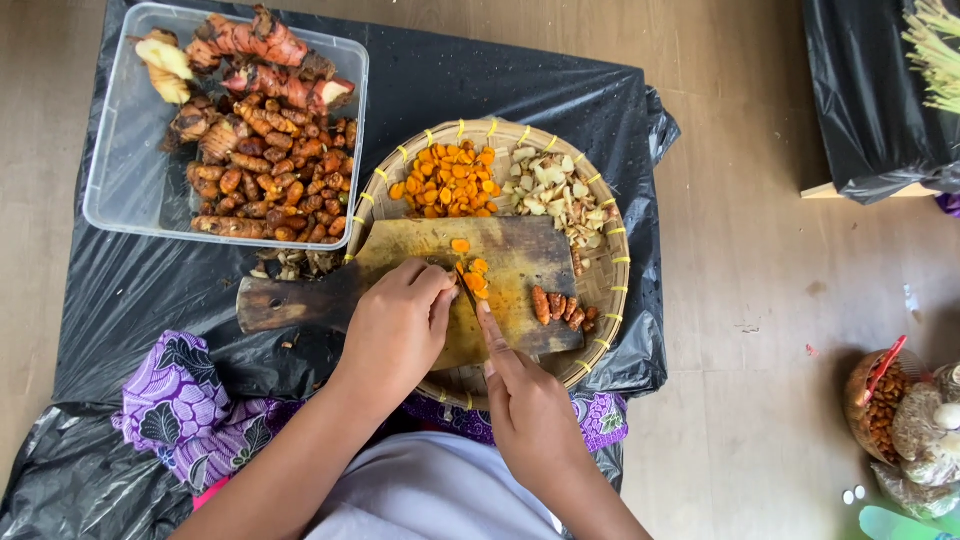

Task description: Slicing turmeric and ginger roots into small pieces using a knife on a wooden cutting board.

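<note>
Cutting board (520,262): turmeric (474,280) beside left hand (395,330).

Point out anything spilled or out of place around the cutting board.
Peel scraps lie loose on the black plastic sheet, between the clear tub and the basket. Nothing else stands out.

Soft, even daylight — faint shadows, mild sheen on black plastic sheet (560,90) (wrinkles glinting); focus sharp, edges slightly stretched.

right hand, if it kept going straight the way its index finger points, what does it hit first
Probably the orange turmeric slices on the wooden cutting board, just beyond the right hand and its knife; farther on lies the orange heap in the woven tray.
</note>
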